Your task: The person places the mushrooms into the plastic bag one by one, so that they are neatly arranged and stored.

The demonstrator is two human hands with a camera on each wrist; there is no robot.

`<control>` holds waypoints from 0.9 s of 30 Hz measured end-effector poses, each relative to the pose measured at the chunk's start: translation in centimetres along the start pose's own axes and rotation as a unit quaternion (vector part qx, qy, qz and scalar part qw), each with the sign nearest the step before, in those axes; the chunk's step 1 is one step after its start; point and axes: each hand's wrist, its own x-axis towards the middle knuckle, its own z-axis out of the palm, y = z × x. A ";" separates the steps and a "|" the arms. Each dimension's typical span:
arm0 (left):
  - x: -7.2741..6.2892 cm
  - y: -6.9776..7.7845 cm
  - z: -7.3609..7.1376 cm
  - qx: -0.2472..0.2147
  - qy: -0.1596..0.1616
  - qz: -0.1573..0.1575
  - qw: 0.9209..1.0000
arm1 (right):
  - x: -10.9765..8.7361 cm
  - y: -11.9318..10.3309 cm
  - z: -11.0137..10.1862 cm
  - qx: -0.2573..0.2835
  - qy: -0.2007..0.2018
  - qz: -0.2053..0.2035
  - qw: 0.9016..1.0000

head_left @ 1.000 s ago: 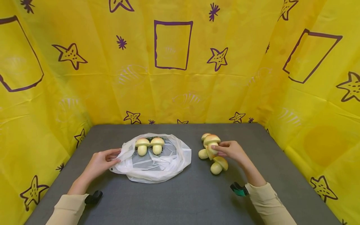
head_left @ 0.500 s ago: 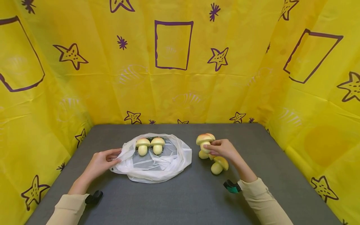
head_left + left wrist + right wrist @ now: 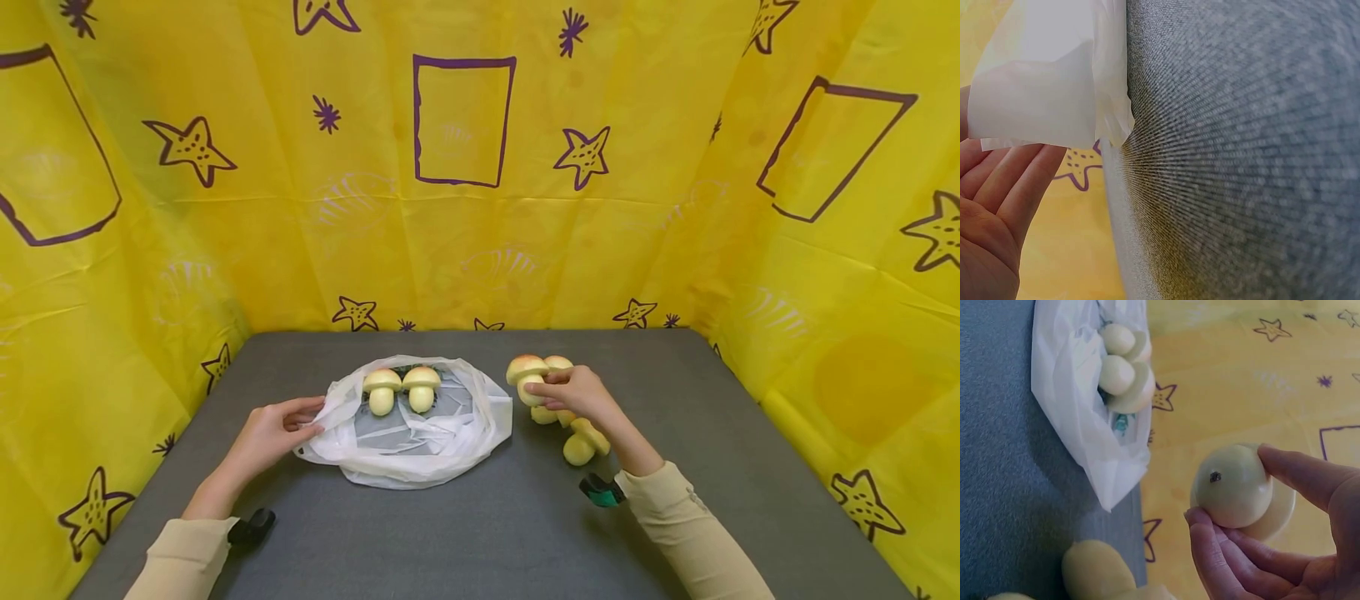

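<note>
A white plastic bag (image 3: 427, 471) lies with its mouth spread, and two toy mushrooms (image 3: 382, 392) with tan caps rest inside it, side by side. My left hand (image 3: 273, 429) holds the bag's left rim between thumb and fingers; in the left wrist view the plastic (image 3: 1041, 94) covers the fingertips. Right of the bag, my right hand (image 3: 581, 393) pinches a mushroom (image 3: 527, 375) by its stem, cap upward. The right wrist view shows the underside of that stem (image 3: 1232, 487) with a small dark mark, thumb and fingers on either side.
More mushrooms lie on the dark grey table (image 3: 450, 542) below and beside my right hand, the nearest one (image 3: 585, 442) tilted on its side; others are partly hidden by the hand. Yellow patterned cloth (image 3: 465, 250) hangs at the back and both sides.
My right hand has carried its mushroom leftward, away from the other loose mushrooms and closer to the bag. The left hand and bag have stayed in place.
</note>
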 end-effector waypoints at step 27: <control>0.0 0.0 0.1 0.004 0.004 0.002 1.000 | 3.0 -1.3 3.8 -0.004 -0.020 -0.009 1.000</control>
